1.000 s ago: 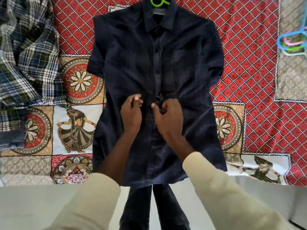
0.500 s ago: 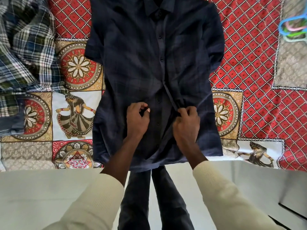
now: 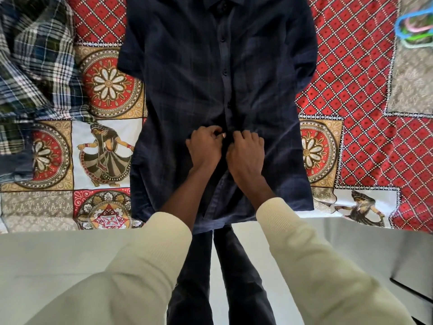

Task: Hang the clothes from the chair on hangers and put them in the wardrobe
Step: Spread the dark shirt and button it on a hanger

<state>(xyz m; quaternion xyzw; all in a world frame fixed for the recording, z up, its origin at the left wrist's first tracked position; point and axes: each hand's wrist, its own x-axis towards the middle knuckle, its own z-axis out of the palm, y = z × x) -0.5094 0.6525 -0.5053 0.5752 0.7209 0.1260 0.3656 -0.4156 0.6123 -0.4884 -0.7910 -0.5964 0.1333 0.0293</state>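
On shirt (image 3: 187, 90) placket, both hands' curled fingers (image 3: 212, 132), pinching.

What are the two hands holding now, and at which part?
Both the left hand and right hand pinch the dark navy shirt at its front button placket, mid-lower front.

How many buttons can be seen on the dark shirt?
3 buttons show on the dark shirt, along its placket: upper, middle, lower. Others may hide under the hands.
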